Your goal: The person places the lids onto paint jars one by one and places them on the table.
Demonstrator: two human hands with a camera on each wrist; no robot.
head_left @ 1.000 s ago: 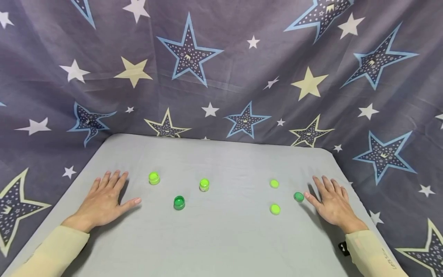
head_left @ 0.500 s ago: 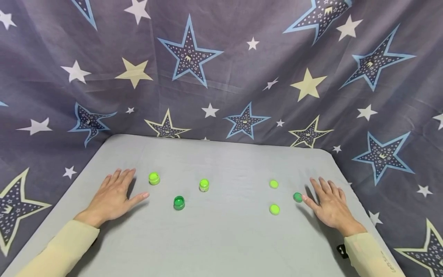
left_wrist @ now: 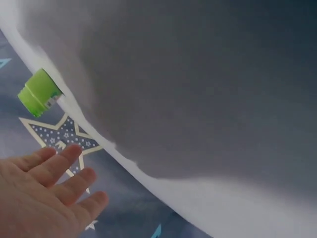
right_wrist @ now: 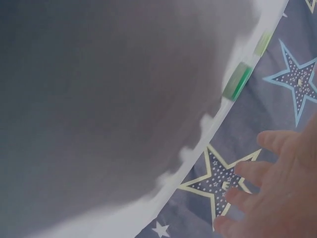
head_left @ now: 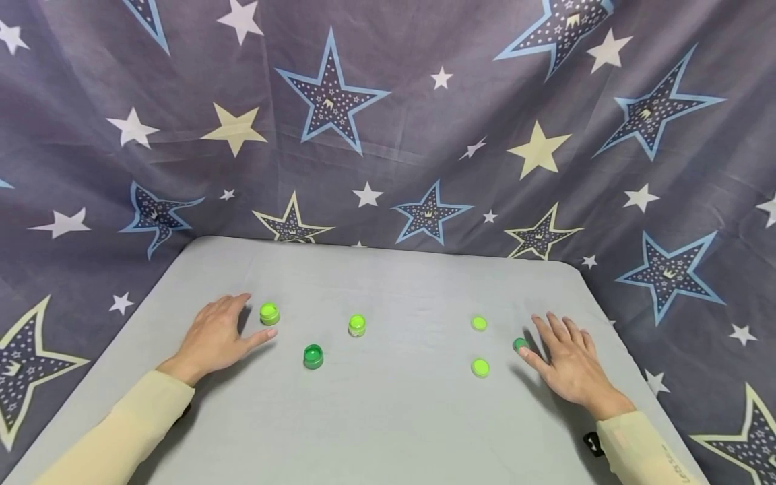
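Note:
My left hand [head_left: 218, 337] hovers over the left of the table, fingers spread and thumb apart. Just right of its fingertips stands a lime-green jar [head_left: 269, 314], which the left wrist view also shows as a small threaded jar [left_wrist: 39, 93] without a lid. A second lime jar [head_left: 357, 326] and a dark green jar [head_left: 313, 357] stand farther right, both open-topped. My right hand [head_left: 570, 367] is held above the table with fingers loosely extended, its thumb overlapping a dark green lid [head_left: 519, 344]. Two lime lids [head_left: 479, 323] lie left of that hand. Both hands hold nothing.
A grey cloth-covered table [head_left: 400, 424] bears everything. Behind and beside it hangs a dark curtain [head_left: 394, 135] printed with stars. A black strap piece [head_left: 593, 444] shows under the right sleeve.
My left hand has moved right toward the nearest lime jar, its fingers drawing closer together. My right hand has shifted slightly left, its thumb now over the dark green lid. Jars and lids stay put.

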